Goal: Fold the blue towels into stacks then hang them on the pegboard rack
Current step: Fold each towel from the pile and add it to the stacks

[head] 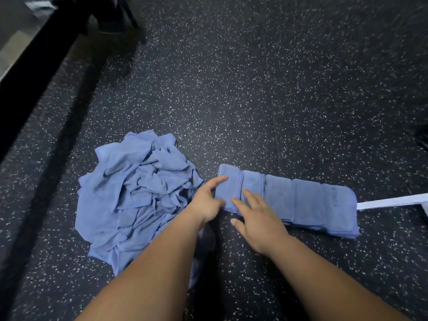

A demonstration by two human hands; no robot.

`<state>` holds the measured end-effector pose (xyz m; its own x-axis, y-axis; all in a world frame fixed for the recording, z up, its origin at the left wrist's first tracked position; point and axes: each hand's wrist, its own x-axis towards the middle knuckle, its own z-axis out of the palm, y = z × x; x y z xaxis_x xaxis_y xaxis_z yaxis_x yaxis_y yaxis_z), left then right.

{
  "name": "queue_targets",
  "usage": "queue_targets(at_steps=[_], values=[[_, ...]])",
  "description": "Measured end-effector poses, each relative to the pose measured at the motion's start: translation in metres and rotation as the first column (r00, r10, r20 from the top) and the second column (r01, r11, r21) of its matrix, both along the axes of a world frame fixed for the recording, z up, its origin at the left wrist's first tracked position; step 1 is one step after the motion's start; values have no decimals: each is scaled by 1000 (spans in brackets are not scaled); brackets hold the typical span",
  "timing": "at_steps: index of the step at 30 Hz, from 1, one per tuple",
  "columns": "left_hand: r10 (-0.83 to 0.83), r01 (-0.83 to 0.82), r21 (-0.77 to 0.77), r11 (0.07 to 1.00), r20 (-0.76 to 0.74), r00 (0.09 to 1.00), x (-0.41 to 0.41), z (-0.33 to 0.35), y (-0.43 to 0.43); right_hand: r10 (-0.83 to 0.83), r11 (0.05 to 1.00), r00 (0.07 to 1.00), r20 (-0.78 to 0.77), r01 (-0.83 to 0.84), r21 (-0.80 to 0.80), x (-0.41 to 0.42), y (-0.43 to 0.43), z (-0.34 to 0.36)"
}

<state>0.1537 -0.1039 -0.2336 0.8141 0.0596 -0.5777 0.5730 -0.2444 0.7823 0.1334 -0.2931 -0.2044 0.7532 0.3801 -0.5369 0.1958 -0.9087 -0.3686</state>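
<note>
A loose heap of unfolded blue towels (136, 193) lies on the floor at centre left. To its right runs a row of folded blue towels (308, 200), overlapping one another. The leftmost folded towel (228, 188) sits at the row's near end. My left hand (207, 201) touches its left edge with straight, spread fingers. My right hand (257, 218) lies flat over its lower right part, fingers extended, thumb off on the floor side. Neither hand grips anything.
The floor is black rubber with white speckles (254, 100). A dark bar or bench edge (34, 72) runs diagonally at upper left. A white strip (391, 201) reaches in from the right edge, touching the row's far end.
</note>
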Motion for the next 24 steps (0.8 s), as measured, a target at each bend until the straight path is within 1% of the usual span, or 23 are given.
queue_targets(at_steps=[2, 3, 4, 5, 6, 7, 11, 13, 14, 16, 20, 22, 24], values=[[-63, 64, 42, 997, -14, 998, 4, -10, -1, 34, 999, 999, -2, -34, -28, 2, -1, -8], [-112, 113, 98, 989, -14, 994, 5, -15, -1, 48, 998, 999, -6, -49, -41, 3, -2, -12], [-180, 180, 194, 964, -15, 984, 6, -20, 0, 59, 997, 998, -9, -59, -51, 4, -3, -15], [-268, 258, 313, 914, -13, 963, 6, -26, 1, 66, 996, 998, -12, -66, -58, 4, -4, -17], [-356, 325, 437, 839, -13, 935, 7, -31, 2, 73, 995, 997, -13, -74, -69, 4, -5, -19], [-413, 362, 529, 768, -25, 911, 6, -34, 1, 85, 993, 996, -11, -86, -85, 4, -6, -20], [-499, 411, 708, 574, -95, 861, 7, -32, -12, 134, 976, 990, -31, -137, -167, 4, -1, -20], [-541, 442, 774, 454, -154, 827, 8, -27, -17, 132, 972, 989, -60, -141, -187, 8, 2, -17], [-549, 444, 792, 419, -169, 819, 7, -23, -19, 130, 971, 989, -72, -142, -191, 9, 2, -15], [-555, 442, 808, 390, -177, 813, 0, -13, -21, 124, 973, 988, -87, -138, -185, 12, 3, -10], [-582, 433, 805, 406, -137, 801, -27, 10, -15, 113, 975, 990, -90, -128, -183, 12, 5, 5], [-576, 445, 803, 398, -159, 802, -46, 22, -10, 106, 974, 991, -82, -121, -190, 9, 7, 15], [-561, 473, 805, 358, -219, 798, -67, 31, -3, 102, 973, 992, -75, -115, -198, 1, 10, 24]])
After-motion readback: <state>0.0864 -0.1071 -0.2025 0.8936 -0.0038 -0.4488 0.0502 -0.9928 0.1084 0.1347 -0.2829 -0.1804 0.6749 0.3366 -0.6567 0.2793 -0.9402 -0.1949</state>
